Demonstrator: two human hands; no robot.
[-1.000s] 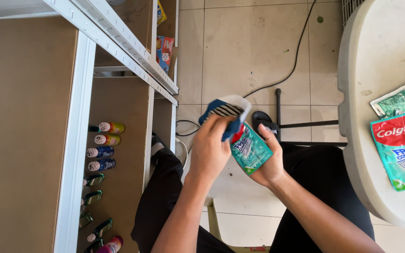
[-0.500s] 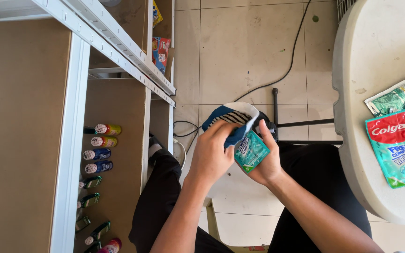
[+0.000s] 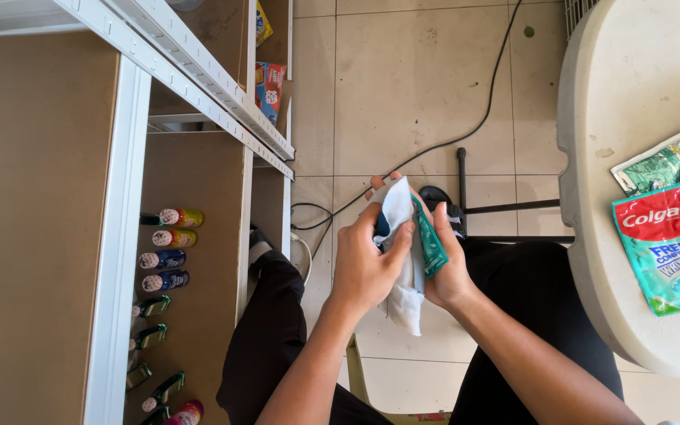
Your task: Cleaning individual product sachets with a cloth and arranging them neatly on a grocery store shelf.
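Note:
My left hand (image 3: 366, 264) presses a white cloth (image 3: 404, 295) against a teal pouch (image 3: 430, 240) held edge-on above my lap. My right hand (image 3: 449, 264) grips the pouch from the right side, fingers wrapped behind it. The cloth folds over the pouch's top and hangs down below both hands. Only the pouch's thin teal edge shows. I sit with black trousers (image 3: 529, 315) over a tiled floor.
A white round table (image 3: 615, 260) at the right carries a red and teal pouch (image 3: 670, 240) and a green packet (image 3: 659, 161). A white-framed shelf (image 3: 198, 86) at the left holds several bottles (image 3: 167, 248). A black cable (image 3: 434, 145) crosses the floor.
The pouch has turned from face-up to edge-on between my hands. The cloth now shows its white side and covers the pouch's top; both hands shifted slightly lower.

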